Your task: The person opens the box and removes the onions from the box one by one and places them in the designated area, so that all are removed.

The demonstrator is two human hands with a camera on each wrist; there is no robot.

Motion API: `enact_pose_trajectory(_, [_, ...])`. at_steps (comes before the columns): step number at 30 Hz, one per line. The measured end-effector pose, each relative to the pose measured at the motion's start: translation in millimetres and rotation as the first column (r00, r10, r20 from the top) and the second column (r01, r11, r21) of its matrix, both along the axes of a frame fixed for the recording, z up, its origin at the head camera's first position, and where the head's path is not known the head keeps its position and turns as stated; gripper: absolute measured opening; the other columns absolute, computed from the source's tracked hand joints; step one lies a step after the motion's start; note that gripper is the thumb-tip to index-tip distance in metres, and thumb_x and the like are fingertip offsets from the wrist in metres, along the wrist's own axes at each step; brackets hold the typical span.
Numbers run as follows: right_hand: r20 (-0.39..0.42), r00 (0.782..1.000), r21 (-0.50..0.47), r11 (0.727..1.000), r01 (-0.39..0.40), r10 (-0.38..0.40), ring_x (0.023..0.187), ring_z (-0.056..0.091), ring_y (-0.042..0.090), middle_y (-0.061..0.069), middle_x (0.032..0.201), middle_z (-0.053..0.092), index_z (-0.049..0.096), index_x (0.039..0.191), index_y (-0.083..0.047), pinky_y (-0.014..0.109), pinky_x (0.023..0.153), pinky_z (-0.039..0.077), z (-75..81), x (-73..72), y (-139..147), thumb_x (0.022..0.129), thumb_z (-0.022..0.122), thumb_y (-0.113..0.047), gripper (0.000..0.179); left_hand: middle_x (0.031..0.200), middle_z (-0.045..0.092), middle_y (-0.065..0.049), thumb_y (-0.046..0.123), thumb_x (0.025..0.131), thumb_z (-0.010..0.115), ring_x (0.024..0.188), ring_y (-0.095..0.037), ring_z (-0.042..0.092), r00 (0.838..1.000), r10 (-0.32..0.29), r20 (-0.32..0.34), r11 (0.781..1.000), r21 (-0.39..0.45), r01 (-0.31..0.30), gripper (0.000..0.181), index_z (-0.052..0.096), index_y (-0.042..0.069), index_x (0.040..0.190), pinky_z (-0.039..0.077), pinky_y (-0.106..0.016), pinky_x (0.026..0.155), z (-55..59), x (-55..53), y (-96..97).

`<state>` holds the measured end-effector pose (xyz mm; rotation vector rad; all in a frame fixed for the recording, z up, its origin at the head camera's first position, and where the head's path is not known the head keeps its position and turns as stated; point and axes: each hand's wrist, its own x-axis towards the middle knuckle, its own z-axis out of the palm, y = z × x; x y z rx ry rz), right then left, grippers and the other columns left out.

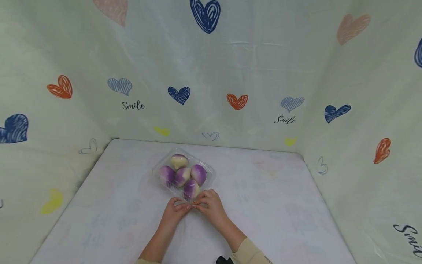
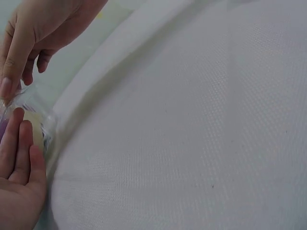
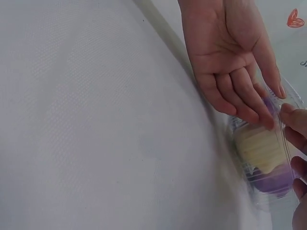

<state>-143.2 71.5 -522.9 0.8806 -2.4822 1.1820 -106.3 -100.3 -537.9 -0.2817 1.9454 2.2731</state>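
A clear plastic clamshell box (image 1: pixel 210 171) sits on the table, turned so one corner faces me. Inside are several purple-and-white turnips (image 1: pixel 182 176). At the near corner, my left hand (image 1: pixel 174 214) holds the rim, thumb on top and fingers against the side. My right hand (image 1: pixel 213 209) pinches the same corner, its fingertips close beside the left thumb. In the right wrist view, the left hand (image 3: pixel 220 62) shows its palm, and a turnip (image 3: pixel 261 148) shows through the ridged wall. The left wrist view catches the right hand (image 2: pixel 45 26) gripping from above; the left thumb is hidden there.
A white table (image 1: pixel 263 205) with a faintly textured cover spreads around the box. Curtain walls (image 1: pixel 204 66) printed with hearts and "Smile" enclose its back and sides. A small black object (image 1: pixel 224 260) shows by the right sleeve (image 1: pixel 248 253).
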Motion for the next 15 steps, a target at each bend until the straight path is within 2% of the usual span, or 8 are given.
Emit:
enact_pose_trajectory(4, [-0.012, 1.000, 0.001, 1.000, -0.015, 0.015, 0.085, 0.050, 0.011, -0.008, 0.081, 0.060, 0.078, 0.078, -0.011, 0.028, 0.080, 0.042, -0.1, -2.6, -0.5, 0.075, 0.081, -0.008, 0.005, 0.101, 0.069, -0.019, -0.001, 0.093, 0.063, 0.088, -0.016, 0.069, 1.000, 0.006, -0.006, 0.991, 0.132, -0.005, 0.044, 0.032, -0.003, 0.123, 0.052, -0.024, 0.083, -1.1, -1.1, -0.5])
enact_pose_trajectory(7, [-0.020, 0.999, -0.006, 0.999, -0.040, 0.040, 0.085, 0.051, 0.012, -0.007, 0.079, 0.060, 0.078, 0.078, -0.010, 0.026, 0.079, 0.044, 0.2, -4.8, -0.2, 0.075, 0.081, -0.006, 0.006, 0.099, 0.070, -0.018, -0.004, 0.093, 0.061, 0.088, -0.016, 0.070, 1.000, 0.001, -0.028, 0.980, 0.196, 0.004, 0.044, 0.028, -0.002, 0.122, 0.053, -0.026, 0.083, -2.7, -1.5, -1.0])
enact_pose_trajectory(15, [0.079, 0.988, -0.049, 0.990, -0.128, 0.132, 0.082, 0.053, 0.010, -0.004, 0.078, 0.061, 0.077, 0.080, -0.007, 0.022, 0.075, 0.046, 4.1, -9.4, 3.3, 0.080, 0.079, -0.008, 0.002, 0.092, 0.071, -0.013, -0.008, 0.090, 0.063, 0.084, -0.014, 0.069, 0.999, 0.000, -0.036, 0.979, 0.205, 0.008, 0.048, 0.027, 0.003, 0.119, 0.053, -0.025, 0.081, -4.2, -0.1, 0.2])
